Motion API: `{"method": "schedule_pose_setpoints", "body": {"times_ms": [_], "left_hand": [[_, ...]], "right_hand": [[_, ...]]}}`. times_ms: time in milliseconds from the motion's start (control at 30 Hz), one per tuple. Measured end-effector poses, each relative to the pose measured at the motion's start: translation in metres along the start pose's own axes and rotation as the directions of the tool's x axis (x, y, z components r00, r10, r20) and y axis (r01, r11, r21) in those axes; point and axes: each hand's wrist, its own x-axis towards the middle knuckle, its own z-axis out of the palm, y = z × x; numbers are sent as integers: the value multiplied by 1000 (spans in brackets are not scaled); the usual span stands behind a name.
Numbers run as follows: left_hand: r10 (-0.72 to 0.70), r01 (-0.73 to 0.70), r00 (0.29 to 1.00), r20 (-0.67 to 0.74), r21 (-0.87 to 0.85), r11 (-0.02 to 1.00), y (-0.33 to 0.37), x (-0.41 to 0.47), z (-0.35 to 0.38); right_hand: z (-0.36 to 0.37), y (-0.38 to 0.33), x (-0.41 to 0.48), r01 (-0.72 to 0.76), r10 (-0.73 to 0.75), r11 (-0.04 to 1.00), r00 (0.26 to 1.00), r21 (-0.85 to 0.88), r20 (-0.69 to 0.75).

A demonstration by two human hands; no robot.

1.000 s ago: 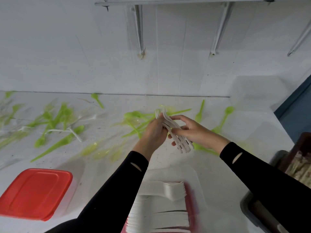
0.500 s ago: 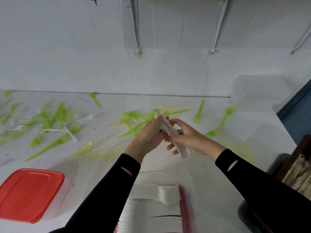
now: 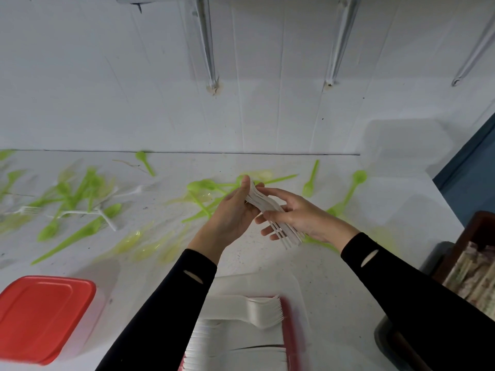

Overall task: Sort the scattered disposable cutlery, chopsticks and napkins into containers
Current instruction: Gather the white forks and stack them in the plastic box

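**Now both hands are on the white forks**

Right, centre of the action: the left hand (image 3: 230, 212) and the right hand (image 3: 305, 218) meet above the table (image 3: 348, 277), and between them is a bundle of white forks (image 3: 269, 207), lifted clear of the surface; the left hand curls its fingers round the far end of the bundle, thumb up at the top; the right hand pinches the bundle from the other side with its fingers partly spread, and the near ends fan out loose under its palm; both arms wear black sleeves.

Below the hands, towards the person, an open tub (image 3: 290, 330) with a red rim holds stacked white forks (image 3: 257, 311), tines pointing right; left of the left forearm sits a closed tub with a red lid (image 3: 42, 317).

Beyond the right hand lies a green spoon (image 3: 351, 188), with a shorter green piece (image 3: 310, 180) near it; more green cutlery lies behind the left hand; well off to the left of it lie a long green piece (image 3: 67, 242) and loose white forks (image 3: 80, 212) among further green pieces, all rather blurred.

Right of the right forearm, a dark box (image 3: 482, 226) holds pale wrapped items; what they are, I cannot tell.
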Motion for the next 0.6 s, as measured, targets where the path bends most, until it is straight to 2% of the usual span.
{"method": "schedule_pose_setpoints", "body": {"times_ms": [100,167,267,433,600], "left_hand": [[-7,-4,997,78,138,990,-4,0,-1],[-28,18,998,55,172,985,-7,1,-1],[-12,13,1000,-10,126,992,-6,1,-1],[50,-48,996,-67,35,998,-3,2,-2],[38,-44,995,-97,-62,997,1,1,-2]], "right_hand": [[5,-1,1,-17,17,999,1000,29,-8],[6,-2,1,-44,44,998,999,49,1],[5,-3,1,-56,56,993,998,106,6],[-2,-7,0,3,0,995,999,103,-37],[-6,-4,0,-22,20,996,1000,92,25]]}}
